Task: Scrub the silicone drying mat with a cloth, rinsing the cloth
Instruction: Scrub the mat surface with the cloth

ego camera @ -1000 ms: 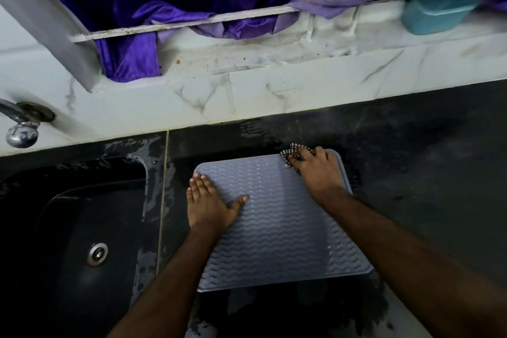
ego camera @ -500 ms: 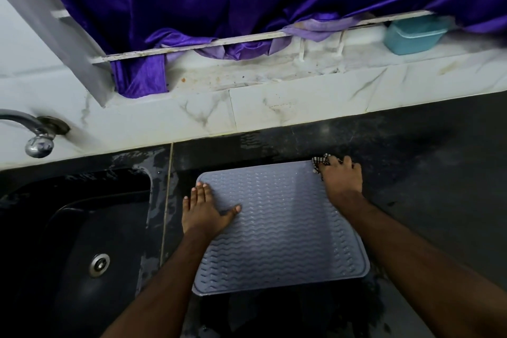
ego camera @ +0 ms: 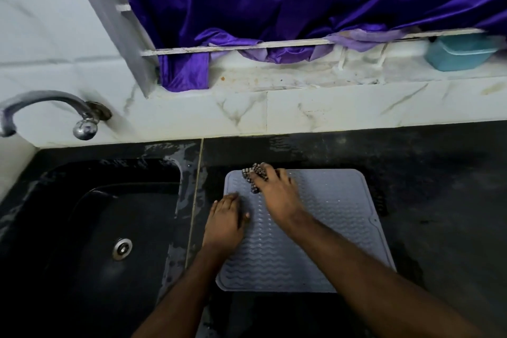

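A: Two hands are on the mat (ego camera: 315,228). The left hand (ego camera: 226,223) lies flat on its near-left edge, fingers straight, pressing down. The right hand (ego camera: 277,195) is just past it, at the far-left corner, fingers curled over a checked cloth (ego camera: 255,174) bunched under them.

B: Where is the mat?

A: It lies flat on the dark, wet bench (ego camera: 439,186), right under both hands. The sink (ego camera: 96,228) is just left of the left hand, and the tap (ego camera: 41,107) is up past the sink.

B: How will the mat feel?

A: I think it is soft, bendy and light. It has wavy bumps. On a wet bench it could slide, so one hand should hold an edge down flat while the other rubs.

B: And the cloth?

A: Small and floppy, I think. Best to keep it bunched up in the fingers.

B: Any words or names to read?

A: None that I can see on the mat or cloth.
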`<action>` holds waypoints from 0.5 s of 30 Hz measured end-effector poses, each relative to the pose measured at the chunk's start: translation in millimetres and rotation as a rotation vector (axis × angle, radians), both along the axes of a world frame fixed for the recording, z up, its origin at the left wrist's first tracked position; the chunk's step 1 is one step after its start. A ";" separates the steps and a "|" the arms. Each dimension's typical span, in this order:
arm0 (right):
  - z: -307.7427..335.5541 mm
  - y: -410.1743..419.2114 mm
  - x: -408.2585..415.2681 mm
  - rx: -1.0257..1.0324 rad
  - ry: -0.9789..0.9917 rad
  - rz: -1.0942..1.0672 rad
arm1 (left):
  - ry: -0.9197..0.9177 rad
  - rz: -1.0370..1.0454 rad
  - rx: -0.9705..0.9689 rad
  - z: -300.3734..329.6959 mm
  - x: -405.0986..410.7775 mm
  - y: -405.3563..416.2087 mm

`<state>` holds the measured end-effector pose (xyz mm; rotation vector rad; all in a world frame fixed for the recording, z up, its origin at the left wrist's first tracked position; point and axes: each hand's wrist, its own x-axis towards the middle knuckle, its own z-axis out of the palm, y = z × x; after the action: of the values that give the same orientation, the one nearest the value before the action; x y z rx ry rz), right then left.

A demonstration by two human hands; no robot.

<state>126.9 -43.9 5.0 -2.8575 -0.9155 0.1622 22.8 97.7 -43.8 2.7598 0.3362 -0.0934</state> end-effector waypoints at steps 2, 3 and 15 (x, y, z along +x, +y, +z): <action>-7.7 18.5 -0.7 -0.010 0.042 0.052 | 0.022 -0.022 -0.005 1.2 -1.1 1.0; -12.0 25.4 0.0 -0.017 0.059 0.076 | 0.032 -0.027 -0.010 1.2 -1.1 1.2; -22.7 23.8 6.1 -0.170 -0.016 0.052 | 0.094 0.013 0.124 4.0 3.3 -11.6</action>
<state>133.0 -20.1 -17.8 -2.9945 -1.0263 0.2333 26.2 86.1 -39.8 2.8814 0.3966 -0.2058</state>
